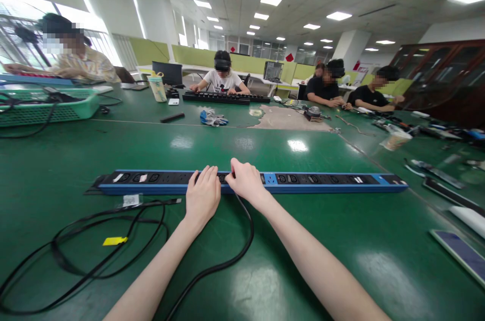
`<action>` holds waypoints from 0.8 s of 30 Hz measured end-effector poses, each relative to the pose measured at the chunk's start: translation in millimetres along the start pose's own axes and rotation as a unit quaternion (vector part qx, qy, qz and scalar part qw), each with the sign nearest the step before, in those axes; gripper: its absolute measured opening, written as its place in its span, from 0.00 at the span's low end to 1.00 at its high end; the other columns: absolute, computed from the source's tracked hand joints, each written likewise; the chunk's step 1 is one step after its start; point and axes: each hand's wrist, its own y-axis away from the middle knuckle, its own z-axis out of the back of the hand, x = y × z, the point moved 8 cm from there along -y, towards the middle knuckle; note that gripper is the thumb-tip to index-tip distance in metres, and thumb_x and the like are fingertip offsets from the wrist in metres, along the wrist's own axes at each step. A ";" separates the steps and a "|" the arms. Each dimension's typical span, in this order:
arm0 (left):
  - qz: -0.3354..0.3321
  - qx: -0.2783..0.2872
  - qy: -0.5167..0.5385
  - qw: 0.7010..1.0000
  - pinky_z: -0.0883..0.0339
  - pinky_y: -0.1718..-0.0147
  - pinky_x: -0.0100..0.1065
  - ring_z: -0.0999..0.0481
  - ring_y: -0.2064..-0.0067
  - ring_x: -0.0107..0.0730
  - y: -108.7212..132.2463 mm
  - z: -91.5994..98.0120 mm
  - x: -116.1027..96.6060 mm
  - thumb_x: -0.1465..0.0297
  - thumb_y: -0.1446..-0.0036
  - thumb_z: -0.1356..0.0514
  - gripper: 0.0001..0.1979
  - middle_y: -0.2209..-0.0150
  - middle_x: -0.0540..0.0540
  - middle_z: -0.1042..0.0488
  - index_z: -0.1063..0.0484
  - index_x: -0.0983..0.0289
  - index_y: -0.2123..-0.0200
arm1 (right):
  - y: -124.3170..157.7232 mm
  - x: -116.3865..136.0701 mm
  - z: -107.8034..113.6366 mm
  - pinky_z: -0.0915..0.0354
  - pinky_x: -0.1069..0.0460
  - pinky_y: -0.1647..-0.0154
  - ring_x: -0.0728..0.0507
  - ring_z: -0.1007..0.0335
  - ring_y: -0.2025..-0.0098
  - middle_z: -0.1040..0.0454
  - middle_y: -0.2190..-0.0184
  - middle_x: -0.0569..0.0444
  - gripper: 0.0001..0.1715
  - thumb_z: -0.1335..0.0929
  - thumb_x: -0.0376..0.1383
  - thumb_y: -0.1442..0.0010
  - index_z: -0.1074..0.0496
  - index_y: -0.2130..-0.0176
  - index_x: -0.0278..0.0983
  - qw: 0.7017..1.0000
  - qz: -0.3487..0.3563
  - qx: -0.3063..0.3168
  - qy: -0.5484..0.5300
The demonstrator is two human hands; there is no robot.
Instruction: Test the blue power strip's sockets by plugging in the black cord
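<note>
A long blue and black power strip (322,182) lies across the green table (288,260) in front of me. My left hand (202,197) rests flat on its middle, fingers stretched out over the sockets. Just to the right, my right hand (245,182) is closed in a pinch on a black plug at the strip; the plug itself is mostly hidden by my fingers. From under that hand a black cable (227,260) curves down toward the near table edge.
Loops of black cable (87,255) with a yellow tag (114,241) lie at the near left. A green basket (49,106) stands far left. Other people sit at the far side with another strip (223,98). Gloves (213,118), a cup (394,140) and flat panels (460,250) lie about.
</note>
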 end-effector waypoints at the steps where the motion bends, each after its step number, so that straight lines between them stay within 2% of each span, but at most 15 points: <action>1: 0.000 0.000 0.001 1.000 0.53 0.27 0.52 0.34 0.28 0.46 0.2 0.0 0.2 0.68 0.27 0.55 0.26 0.33 0.63 0.28 0.32 0.66 0.32 | 1.2 -0.4 0.0 0.37 0.49 0.61 0.38 0.21 0.60 0.19 0.62 0.48 0.12 0.36 0.39 0.31 0.30 0.50 0.41 1.000 -0.002 -0.009 0.001; 4: -0.004 0.000 0.003 1.000 0.53 0.27 0.52 0.34 0.28 0.46 0.4 0.1 0.0 0.68 0.27 0.55 0.26 0.33 0.63 0.28 0.32 0.66 0.32 | 1.7 -6.7 -3.7 0.39 0.50 0.62 0.39 0.21 0.62 0.19 0.63 0.49 0.11 0.36 0.39 0.32 0.30 0.51 0.41 0.999 -0.014 -0.017 -0.024; 8: -0.009 0.001 0.000 1.000 0.52 0.27 0.53 0.34 0.29 0.47 0.2 -0.3 -0.5 0.68 0.27 0.55 0.26 0.33 0.63 0.28 0.32 0.66 0.32 | -7.8 -23.3 -2.7 0.41 0.52 0.63 0.42 0.23 0.63 0.20 0.66 0.53 0.07 0.32 0.42 0.36 0.29 0.62 0.41 0.992 -0.037 -0.014 -0.121; 10: -0.007 -0.001 0.002 1.000 0.52 0.27 0.53 0.34 0.29 0.46 0.1 -0.3 -0.1 0.68 0.27 0.54 0.26 0.33 0.63 0.28 0.32 0.65 0.32 | -11.4 -29.4 14.4 0.42 0.52 0.64 0.43 0.25 0.65 0.21 0.69 0.55 0.07 0.31 0.41 0.37 0.30 0.64 0.41 0.985 -0.039 -0.050 -0.162; 13: -0.007 -0.002 0.004 1.000 0.52 0.27 0.52 0.34 0.29 0.45 0.3 -0.9 0.6 0.68 0.27 0.54 0.26 0.33 0.62 0.28 0.32 0.64 0.32 | -9.2 -38.7 57.3 0.43 0.53 0.66 0.46 0.29 0.70 0.24 0.72 0.58 0.08 0.33 0.42 0.36 0.30 0.62 0.41 0.965 -0.023 -0.132 -0.227; 15: -0.010 0.000 0.000 1.000 0.52 0.27 0.52 0.33 0.29 0.46 0.6 -1.9 1.1 0.67 0.26 0.55 0.26 0.33 0.62 0.28 0.32 0.65 0.32 | -3.8 -51.1 81.5 0.43 0.53 0.68 0.47 0.31 0.72 0.27 0.75 0.59 0.10 0.34 0.44 0.36 0.29 0.61 0.40 0.949 -0.012 -0.156 -0.274; 18: -0.013 0.002 -0.007 1.000 0.53 0.27 0.51 0.33 0.29 0.46 1.0 -3.4 1.8 0.67 0.26 0.55 0.26 0.33 0.62 0.28 0.32 0.67 0.31 | 6.7 -83.8 90.2 0.43 0.53 0.71 0.47 0.34 0.75 0.30 0.79 0.61 0.11 0.31 0.44 0.39 0.29 0.61 0.39 0.939 -0.013 -0.114 -0.325; 21: -0.015 0.003 -0.007 1.000 0.54 0.27 0.51 0.33 0.29 0.46 1.4 -4.5 1.8 0.66 0.25 0.55 0.27 0.33 0.62 0.29 0.32 0.67 0.31 | 20.9 -136.4 75.6 0.42 0.54 0.73 0.48 0.35 0.78 0.29 0.80 0.62 0.16 0.30 0.45 0.40 0.29 0.56 0.39 0.931 -0.065 -0.064 -0.355; 24: -0.012 0.001 0.000 1.000 0.53 0.27 0.52 0.33 0.29 0.47 1.5 -4.2 2.0 0.66 0.26 0.55 0.27 0.33 0.63 0.28 0.32 0.67 0.31 | 30.1 -188.5 56.1 0.42 0.53 0.75 0.47 0.32 0.78 0.24 0.77 0.57 0.15 0.29 0.44 0.42 0.28 0.58 0.37 0.935 -0.106 0.006 -0.337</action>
